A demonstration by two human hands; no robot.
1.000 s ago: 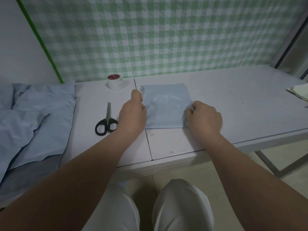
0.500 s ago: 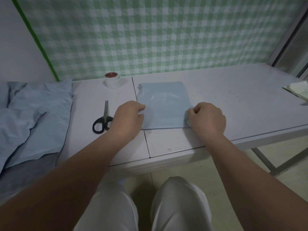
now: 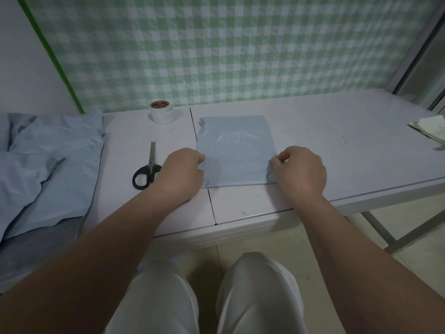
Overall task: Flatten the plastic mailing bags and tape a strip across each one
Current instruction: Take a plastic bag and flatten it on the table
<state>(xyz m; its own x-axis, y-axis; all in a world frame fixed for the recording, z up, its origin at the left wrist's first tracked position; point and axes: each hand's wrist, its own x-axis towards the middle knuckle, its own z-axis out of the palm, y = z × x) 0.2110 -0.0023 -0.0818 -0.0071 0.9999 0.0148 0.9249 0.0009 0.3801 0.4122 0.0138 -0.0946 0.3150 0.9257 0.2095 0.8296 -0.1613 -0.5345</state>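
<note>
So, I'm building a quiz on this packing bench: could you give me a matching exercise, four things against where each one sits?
Things:
1 tape roll
2 scissors
3 flat bag
4 pile of bags

Places:
A gripped at its side edges by the left hand and right hand
B heaped at the far left
C at the back, near the checked wall
D just left of the left hand, blades pointing away from the person

Pairs: 1-C, 2-D, 3-A, 4-B

mailing bag [image 3: 237, 150] 1 (pile [image 3: 48, 165] beside uncounted) | tape roll [image 3: 161, 113] 1 | scissors [image 3: 148, 168] 1
</note>
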